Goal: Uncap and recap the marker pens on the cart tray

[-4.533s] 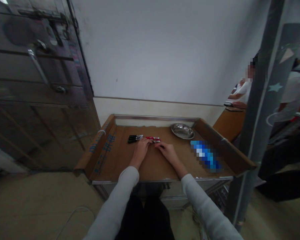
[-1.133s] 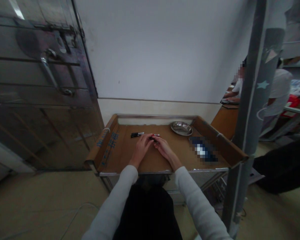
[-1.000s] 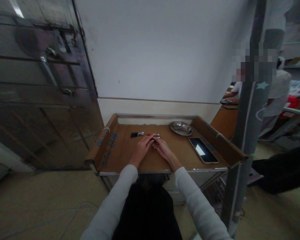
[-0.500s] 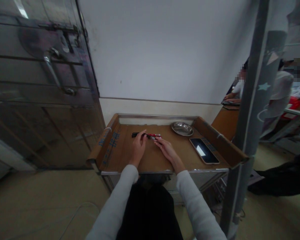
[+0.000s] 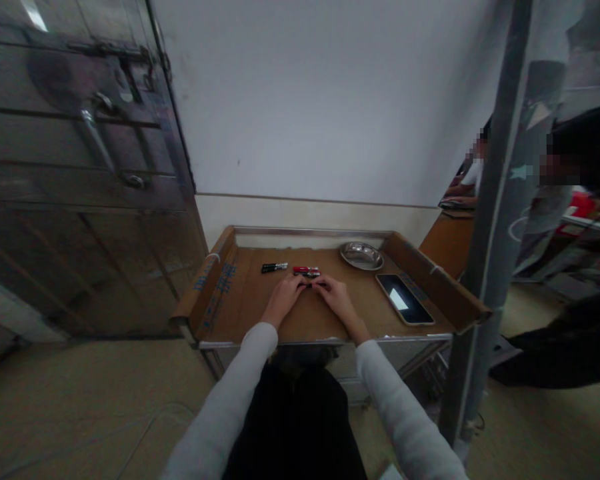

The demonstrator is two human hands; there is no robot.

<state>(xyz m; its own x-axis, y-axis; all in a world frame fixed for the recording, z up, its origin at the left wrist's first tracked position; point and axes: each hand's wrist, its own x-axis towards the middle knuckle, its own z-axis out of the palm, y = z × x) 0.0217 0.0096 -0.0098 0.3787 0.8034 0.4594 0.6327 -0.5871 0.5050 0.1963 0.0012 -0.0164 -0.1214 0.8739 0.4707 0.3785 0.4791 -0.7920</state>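
The left hand [image 5: 283, 300] and right hand [image 5: 334, 300], just below frame centre, have fingers curled, fingertips closed on a slim dark pen [image 5: 308, 285], mostly hidden. A red pen [image 5: 304, 269] lies just above; black pens [image 5: 273, 268] lie left of it on the surface [image 5: 247, 310]. Metal dish [image 5: 361, 256] and phone [image 5: 405, 300]: right of centre.

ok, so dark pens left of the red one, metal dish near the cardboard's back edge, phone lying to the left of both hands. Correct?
One thing off: the phone lies to the right of the right hand, as the head view shows. The rest stands: dark pens left of the red pen, metal dish near the back edge.
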